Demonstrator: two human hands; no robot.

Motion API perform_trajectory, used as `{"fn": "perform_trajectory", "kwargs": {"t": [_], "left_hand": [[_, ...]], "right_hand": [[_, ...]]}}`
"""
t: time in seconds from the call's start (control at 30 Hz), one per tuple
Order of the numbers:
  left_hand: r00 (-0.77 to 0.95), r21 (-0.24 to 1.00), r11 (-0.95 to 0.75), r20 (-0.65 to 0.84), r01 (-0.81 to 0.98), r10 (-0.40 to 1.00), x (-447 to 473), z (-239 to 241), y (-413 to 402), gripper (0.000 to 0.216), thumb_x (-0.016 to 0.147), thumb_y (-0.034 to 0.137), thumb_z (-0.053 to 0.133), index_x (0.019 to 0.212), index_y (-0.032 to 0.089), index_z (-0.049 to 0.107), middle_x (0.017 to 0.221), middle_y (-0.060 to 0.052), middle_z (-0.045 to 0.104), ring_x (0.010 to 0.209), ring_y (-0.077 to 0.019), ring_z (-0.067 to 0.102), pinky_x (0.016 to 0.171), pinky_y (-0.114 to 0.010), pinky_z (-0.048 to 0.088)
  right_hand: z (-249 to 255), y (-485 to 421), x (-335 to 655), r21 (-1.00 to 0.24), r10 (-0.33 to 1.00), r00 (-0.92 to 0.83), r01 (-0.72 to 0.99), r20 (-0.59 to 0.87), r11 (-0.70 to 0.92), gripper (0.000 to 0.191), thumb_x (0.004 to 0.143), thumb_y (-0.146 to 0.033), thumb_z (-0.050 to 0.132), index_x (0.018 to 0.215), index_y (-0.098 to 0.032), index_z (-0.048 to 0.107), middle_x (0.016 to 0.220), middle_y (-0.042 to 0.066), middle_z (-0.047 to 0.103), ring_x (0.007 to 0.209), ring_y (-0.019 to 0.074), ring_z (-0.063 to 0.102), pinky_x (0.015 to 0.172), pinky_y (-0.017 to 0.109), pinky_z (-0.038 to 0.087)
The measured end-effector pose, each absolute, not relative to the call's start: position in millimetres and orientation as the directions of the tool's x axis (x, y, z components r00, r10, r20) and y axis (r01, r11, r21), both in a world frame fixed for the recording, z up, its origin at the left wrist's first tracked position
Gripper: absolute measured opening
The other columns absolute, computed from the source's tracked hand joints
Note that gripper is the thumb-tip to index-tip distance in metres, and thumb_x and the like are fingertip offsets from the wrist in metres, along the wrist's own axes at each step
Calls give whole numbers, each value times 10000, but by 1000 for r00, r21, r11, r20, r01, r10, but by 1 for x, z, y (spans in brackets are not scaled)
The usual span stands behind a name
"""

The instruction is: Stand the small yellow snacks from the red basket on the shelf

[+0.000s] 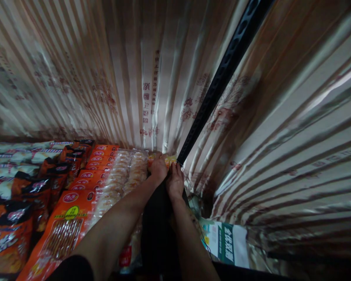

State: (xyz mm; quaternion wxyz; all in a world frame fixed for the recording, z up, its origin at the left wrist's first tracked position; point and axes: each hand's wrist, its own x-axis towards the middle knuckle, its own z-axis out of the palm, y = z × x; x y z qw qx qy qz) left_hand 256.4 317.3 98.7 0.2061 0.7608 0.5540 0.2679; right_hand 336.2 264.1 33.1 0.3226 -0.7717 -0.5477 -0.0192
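Both arms reach far forward to the back of a black shelf. My left hand grips a small yellow-and-red packet at the shelf's back end, its fingertips partly out of sight. Close beside it, my right hand has its fingers curled at the same packet's right end, near the foot of a black perforated post. Whether those right fingers hold the packet is hard to make out. Left of my left forearm run rows of clear-wrapped pale round snacks.
Orange snack packs and orange-black bags fill the shelf's left side. Pleated printed curtains hang behind and to the right. A white-and-green printed bag lies lower right, with thin dark wires near my right forearm.
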Motion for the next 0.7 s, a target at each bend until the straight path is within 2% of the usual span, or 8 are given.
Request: {"fn": "perform_trajectory", "kwargs": {"t": [0.17, 0.5, 0.7], "left_hand": [[286, 520, -348, 199, 780, 938, 257, 99, 318, 360, 869, 130, 427, 1189, 179, 584, 1322, -92, 525, 1093, -147, 571, 931, -234, 458], [348, 557, -412, 223, 722, 911, 258, 94, 326, 324, 847, 110, 457, 1120, 164, 623, 1153, -69, 632, 1021, -132, 594, 903, -202, 461], [356, 565, -406, 202, 718, 912, 258, 91, 331, 339, 862, 143, 464, 1170, 192, 596, 1182, -69, 632, 1016, -134, 606, 887, -211, 479]], "right_hand": [[31, 262, 331, -476, 823, 437, 846, 362, -240, 600, 779, -66, 382, 1368, -161, 444, 1362, 188, 445, 1255, 299, 416, 1007, 447, 356], [35, 260, 329, -495, 819, 434, 841, 376, -218, 582, 787, -98, 361, 1365, -110, 431, 1271, 231, 455, 1187, 307, 428, 954, 448, 389], [28, 263, 329, -538, 807, 450, 818, 382, -201, 624, 752, -83, 379, 1372, -134, 421, 1258, 197, 459, 1156, 279, 447, 941, 430, 407]]}}
